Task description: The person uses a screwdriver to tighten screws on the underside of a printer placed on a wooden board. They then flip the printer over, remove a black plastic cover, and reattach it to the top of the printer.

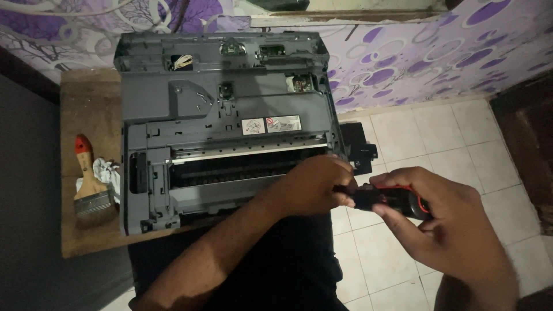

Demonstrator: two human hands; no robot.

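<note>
Keep your right hand [443, 216] wrapped snug around that black-and-red screwdriver [391, 198] while your left hand [314, 184] pinches its tip steady, just off the printer's [222, 115] front-right corner.

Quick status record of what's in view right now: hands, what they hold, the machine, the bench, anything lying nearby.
left hand: closed on the front end of a black and red tool
right hand: wrapped round the tool's handle
tool: black body with red trim, held level between both hands, over the floor
printer: grey, cover off, insides showing, on the table
table: worn wood, against the wall
paintbrush: red-tipped wooden handle, left of the printer
cloth: crumpled, white, beside the brush
floor: pale tiles
</note>
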